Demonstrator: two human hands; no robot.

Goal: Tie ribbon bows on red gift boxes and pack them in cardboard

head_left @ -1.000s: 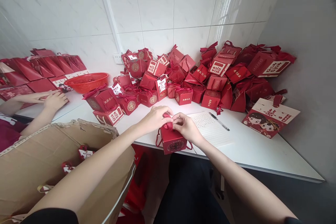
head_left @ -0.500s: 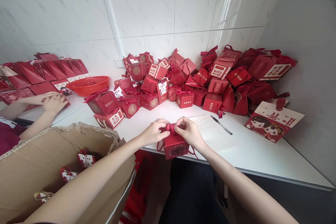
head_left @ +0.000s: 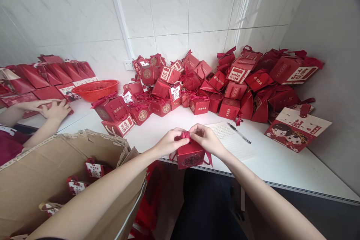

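Observation:
A small red gift box (head_left: 191, 156) with a dark round emblem on its front stands at the table's near edge. On its top is a red ribbon (head_left: 185, 135), pinched between the fingers of both hands. My left hand (head_left: 172, 142) closes on the ribbon from the left, and my right hand (head_left: 206, 139) closes on it from the right. A loose ribbon end and a twisted cord hang at the box's right side; another cord loops out on the left. The fingers partly hide the ribbon, so its knot cannot be made out.
Red gift boxes (head_left: 201, 105) pile along the wall. A lined paper (head_left: 229, 144) with a pen (head_left: 239, 133) lies right of my hands. A cardboard carton (head_left: 112, 180) stands front left. Beyond it are an orange basket (head_left: 95, 89) and another person's hands (head_left: 54, 110).
Both hands stay at the ribbon, fingers slightly shifted. A ribbon end now hangs down the box's right side. The whole view has moved slightly.

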